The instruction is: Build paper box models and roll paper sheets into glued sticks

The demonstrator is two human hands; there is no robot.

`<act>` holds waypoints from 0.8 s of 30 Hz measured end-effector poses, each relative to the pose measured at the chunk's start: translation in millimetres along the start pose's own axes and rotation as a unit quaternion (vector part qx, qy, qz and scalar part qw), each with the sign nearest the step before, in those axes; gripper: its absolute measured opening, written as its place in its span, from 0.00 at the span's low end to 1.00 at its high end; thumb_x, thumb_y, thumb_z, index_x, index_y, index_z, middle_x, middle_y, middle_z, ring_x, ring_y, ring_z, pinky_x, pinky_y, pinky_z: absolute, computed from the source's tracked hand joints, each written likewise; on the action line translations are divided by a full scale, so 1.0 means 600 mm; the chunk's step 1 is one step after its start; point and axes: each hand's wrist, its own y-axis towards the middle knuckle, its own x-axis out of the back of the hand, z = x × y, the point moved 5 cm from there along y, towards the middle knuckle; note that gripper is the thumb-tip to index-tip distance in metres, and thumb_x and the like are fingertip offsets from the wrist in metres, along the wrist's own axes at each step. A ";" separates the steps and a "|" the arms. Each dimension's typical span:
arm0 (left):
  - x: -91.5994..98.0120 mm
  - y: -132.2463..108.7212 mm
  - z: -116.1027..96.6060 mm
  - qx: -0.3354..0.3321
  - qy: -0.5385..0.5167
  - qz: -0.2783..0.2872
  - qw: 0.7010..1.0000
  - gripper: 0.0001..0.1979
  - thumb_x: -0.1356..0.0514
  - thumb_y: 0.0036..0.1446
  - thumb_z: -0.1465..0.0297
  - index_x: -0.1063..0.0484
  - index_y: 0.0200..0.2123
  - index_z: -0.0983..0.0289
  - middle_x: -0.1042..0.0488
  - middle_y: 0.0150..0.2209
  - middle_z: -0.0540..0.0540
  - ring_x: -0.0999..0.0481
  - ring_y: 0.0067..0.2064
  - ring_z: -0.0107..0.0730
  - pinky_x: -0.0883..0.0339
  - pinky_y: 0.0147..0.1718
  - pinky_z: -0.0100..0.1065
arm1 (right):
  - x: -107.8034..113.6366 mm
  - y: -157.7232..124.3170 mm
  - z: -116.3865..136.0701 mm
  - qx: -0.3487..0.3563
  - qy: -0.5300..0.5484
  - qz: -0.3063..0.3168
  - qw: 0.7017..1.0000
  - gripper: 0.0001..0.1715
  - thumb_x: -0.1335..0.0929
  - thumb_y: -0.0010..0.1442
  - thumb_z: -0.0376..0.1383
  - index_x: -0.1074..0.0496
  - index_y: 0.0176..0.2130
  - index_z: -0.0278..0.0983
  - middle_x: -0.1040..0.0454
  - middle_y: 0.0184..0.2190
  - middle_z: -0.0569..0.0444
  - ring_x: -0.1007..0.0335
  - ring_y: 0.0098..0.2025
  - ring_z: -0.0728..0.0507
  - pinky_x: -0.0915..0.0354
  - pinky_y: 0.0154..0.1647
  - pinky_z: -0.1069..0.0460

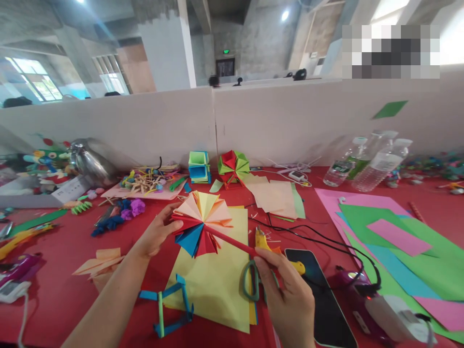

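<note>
My left hand (163, 229) pinches the left edge of a pleated paper rosette (205, 217) with yellow, peach, red and blue folds. A red stick (235, 240) runs from near the rosette's middle into my right hand (288, 290), whose fingers are closed round it. I cannot tell whether the stick is fixed to the rosette. Beneath them lie yellow paper sheets (206, 290). Green-handled scissors (250, 282) rest by my right hand, partly covered. A yellow glue gun (260, 239) lies just beyond, and a frame of blue and green paper strips (183, 295) lies nearer me.
A dark phone (326, 299) and a purple power strip (362, 290) with black cables stand at right. Coloured paper (409, 232) spreads beyond them. Bottles (380, 166), a second rosette (234, 166) and a metal kettle (92, 162) line the white partition (271, 116).
</note>
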 end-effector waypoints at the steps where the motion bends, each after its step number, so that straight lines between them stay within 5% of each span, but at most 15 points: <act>1: 0.000 -0.002 0.001 0.002 -0.010 0.006 1.000 0.28 0.35 0.43 0.67 0.34 0.49 0.58 0.25 0.42 0.54 0.25 0.40 0.37 0.31 0.38 0.34 | 0.002 0.000 0.004 -0.001 -0.005 -0.006 1.000 0.08 0.35 0.57 0.35 0.28 0.38 0.41 0.25 0.33 0.54 0.29 0.34 0.45 0.34 0.35 0.53; 12: -0.012 -0.022 -0.015 -0.040 0.043 -0.011 0.998 0.24 0.36 0.45 0.67 0.35 0.48 0.60 0.27 0.42 0.52 0.27 0.38 0.32 0.33 0.35 0.30 | 0.013 -0.006 0.000 -0.024 -0.040 0.003 0.999 0.08 0.35 0.57 0.37 0.28 0.38 0.42 0.26 0.31 0.56 0.30 0.30 0.47 0.35 0.33 0.54; 24: -0.028 -0.028 -0.013 -0.076 0.105 -0.101 0.986 0.20 0.38 0.47 0.64 0.37 0.44 0.63 0.30 0.37 0.52 0.29 0.34 0.30 0.34 0.33 0.31 | 0.024 -0.001 0.022 0.076 -0.077 0.030 0.994 0.08 0.35 0.57 0.35 0.29 0.38 0.42 0.25 0.33 0.55 0.28 0.35 0.45 0.33 0.38 0.54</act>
